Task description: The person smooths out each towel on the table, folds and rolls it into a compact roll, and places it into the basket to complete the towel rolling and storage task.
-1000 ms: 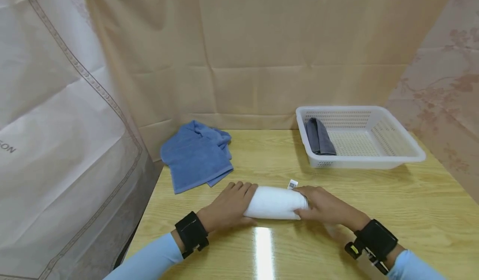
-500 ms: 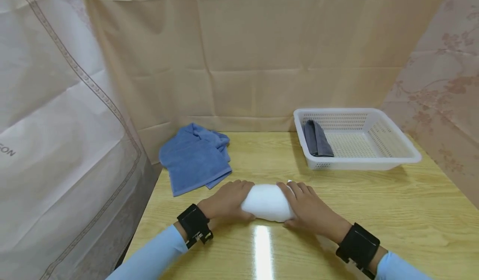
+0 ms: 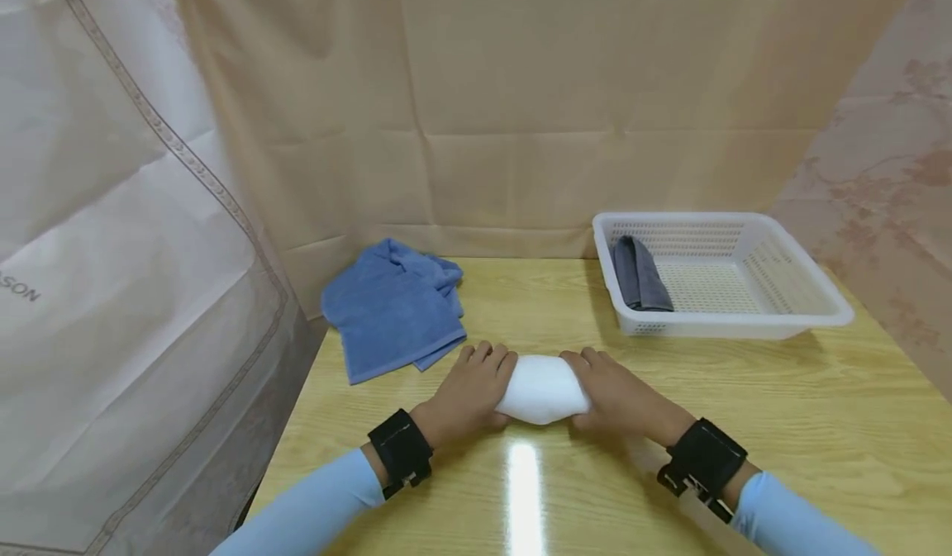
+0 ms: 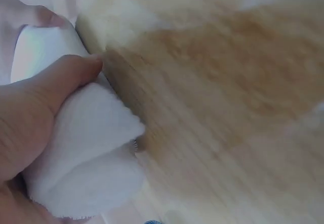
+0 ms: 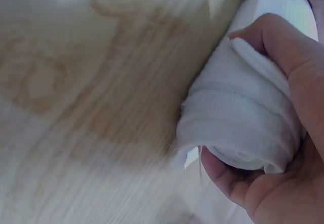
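A white towel (image 3: 543, 389), rolled into a thick cylinder, lies crosswise at the middle of the table. My left hand (image 3: 474, 391) grips its left end, thumb on the near side and fingers over the top. At the other end my right hand (image 3: 617, 395) holds the roll the same way. In the left wrist view the thumb presses the towel (image 4: 91, 133), whose loose layers show at the end. The right wrist view shows the towel's spiral end (image 5: 238, 122), with the thumb over a fold and fingers curled beneath it.
A crumpled blue towel (image 3: 402, 308) lies at the back left of the wooden table (image 3: 744, 391). At the back right stands a white plastic basket (image 3: 811, 322), with a folded dark grey towel (image 3: 641, 275) against its left wall. Beige cloth (image 3: 506, 110) hangs behind.
My right hand has shifted left along the roll and turned its fingers over the top. The white tag seen earlier is now hidden. Both hands have moved slightly away from me with the towel.
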{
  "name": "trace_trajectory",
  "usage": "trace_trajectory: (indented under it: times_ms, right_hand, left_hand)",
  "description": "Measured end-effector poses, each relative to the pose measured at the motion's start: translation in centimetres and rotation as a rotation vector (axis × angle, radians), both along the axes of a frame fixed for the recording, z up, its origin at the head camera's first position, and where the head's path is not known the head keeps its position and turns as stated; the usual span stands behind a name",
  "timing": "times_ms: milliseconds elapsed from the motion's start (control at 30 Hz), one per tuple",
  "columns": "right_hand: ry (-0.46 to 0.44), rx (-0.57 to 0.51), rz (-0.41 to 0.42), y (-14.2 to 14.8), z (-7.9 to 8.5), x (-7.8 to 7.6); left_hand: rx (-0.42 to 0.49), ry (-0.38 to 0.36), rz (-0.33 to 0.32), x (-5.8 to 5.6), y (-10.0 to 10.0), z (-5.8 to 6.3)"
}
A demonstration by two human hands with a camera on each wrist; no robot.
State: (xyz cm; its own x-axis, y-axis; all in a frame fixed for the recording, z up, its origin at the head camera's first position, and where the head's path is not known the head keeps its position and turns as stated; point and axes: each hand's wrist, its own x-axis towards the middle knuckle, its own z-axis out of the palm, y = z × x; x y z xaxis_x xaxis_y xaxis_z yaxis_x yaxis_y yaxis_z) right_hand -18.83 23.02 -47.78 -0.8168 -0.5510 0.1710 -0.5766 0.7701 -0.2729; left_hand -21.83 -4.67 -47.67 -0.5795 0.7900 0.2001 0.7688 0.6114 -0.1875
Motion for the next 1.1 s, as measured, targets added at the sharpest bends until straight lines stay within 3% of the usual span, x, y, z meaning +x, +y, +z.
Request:
trace_trajectory:
  times_ms: [133,400,500,633,700,767,967,1033,1100]
  right_hand:
    - [0.024,0.02,-0.004,0.1,0.1,-0.3]
    - [0.352,0.2,-0.031,-0.8,-0.7,0.2]
    - [0.407,0.218,-0.018,-1.1,-0.9,0.1]
    - [0.313,0.201,-0.02,-1.2,-0.7,-0.2]
    - [0.239,0.177,-0.006,-1.1,-0.6,-0.6]
    - [0.174,0.138,0.034,-0.9,-0.5,-0.9]
    - [-0.062,-0.024,0.165,0.0,0.5,-1.9]
    - [-0.188,-0.079,0.177,0.2,0.9,-2.2]
    - [-0.263,-0.101,0.159,0.2,1.3,-2.3]
  left_hand:
    - [0.025,-0.023,-0.011,-0.6,0.5,0.0]
    - [0.091,-0.185,-0.068,-2.3,0.2,0.3]
    - [0.111,-0.262,-0.083,-2.8,0.1,0.6]
    - [0.133,-0.364,-0.094,-3.1,0.1,0.9]
    - [0.141,-0.376,-0.093,-3.0,0.1,0.9]
    - [0.125,-0.333,-0.095,-2.7,0.0,0.8]
    - [0.035,-0.082,-0.08,-1.4,0.0,0.2]
    - [0.032,-0.06,-0.075,-1.1,0.0,0.2]
    - [0.036,-0.091,-0.071,-1.0,0.0,0.5]
